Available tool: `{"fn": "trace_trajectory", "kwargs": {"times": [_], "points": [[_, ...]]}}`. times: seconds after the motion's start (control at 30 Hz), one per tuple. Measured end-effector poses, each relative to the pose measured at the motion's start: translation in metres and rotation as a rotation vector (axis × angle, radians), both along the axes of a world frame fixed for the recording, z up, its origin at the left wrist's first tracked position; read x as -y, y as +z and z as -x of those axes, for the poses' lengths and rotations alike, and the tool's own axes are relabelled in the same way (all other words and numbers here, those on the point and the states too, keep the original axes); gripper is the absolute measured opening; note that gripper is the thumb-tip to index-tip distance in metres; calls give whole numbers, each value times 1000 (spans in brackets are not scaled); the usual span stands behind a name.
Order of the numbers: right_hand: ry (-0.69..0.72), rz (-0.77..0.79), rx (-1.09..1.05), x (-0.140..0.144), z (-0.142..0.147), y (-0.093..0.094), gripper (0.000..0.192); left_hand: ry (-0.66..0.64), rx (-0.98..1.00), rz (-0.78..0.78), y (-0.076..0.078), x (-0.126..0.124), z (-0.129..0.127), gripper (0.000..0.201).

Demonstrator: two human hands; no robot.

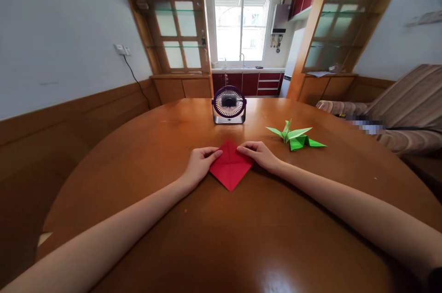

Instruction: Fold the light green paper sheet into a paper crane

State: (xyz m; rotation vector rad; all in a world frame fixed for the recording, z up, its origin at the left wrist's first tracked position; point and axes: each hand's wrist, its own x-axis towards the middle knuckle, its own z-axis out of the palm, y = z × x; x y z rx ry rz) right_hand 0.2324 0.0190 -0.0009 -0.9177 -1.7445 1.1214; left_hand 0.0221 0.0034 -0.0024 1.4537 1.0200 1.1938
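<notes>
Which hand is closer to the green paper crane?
Right. The right hand rests just left of the green paper crane; the left hand lies farther left, beyond the red paper.

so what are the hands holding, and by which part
Nothing is lifted: the red folded paper lies flat on the table. The left hand presses its left corner, the right hand its right corner, fingertips on top.

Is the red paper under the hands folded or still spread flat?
Folded: the red paper lies as a small diamond with a centre crease, both hands pressing its upper edges.
</notes>
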Motion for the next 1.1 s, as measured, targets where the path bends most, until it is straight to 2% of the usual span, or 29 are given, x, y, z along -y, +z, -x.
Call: {"fn": "trace_trajectory", "kwargs": {"times": [0.1, 0.17, 0.33, 0.5, 0.63, 0.77, 1.1], "points": [[7, 93, -62, 3, -5, 0, 42, 59, 192, 29, 0, 0, 0, 34], [3, 141, -106, 4, -8, -1, 42, 76, 249, 23, 0, 1, -1, 35], [-15, 209, -182, 5, -10, -5, 39, -9, 264, 83, 1, 3, -2, 36], [11, 94, -131, 12, -6, -3, 36, -140, 212, 187, 8, 5, 1, 40], [37, -50, -31, 19, -4, 1, 33, -183, 126, 230, 14, 4, 7, 41], [65, -127, 40, 23, -2, 2, 33, -185, 130, 218, 19, 5, 10, 38], [95, -163, 38, 23, -2, 1, 31, -109, 171, 175, 21, 10, 5, 38]]}}
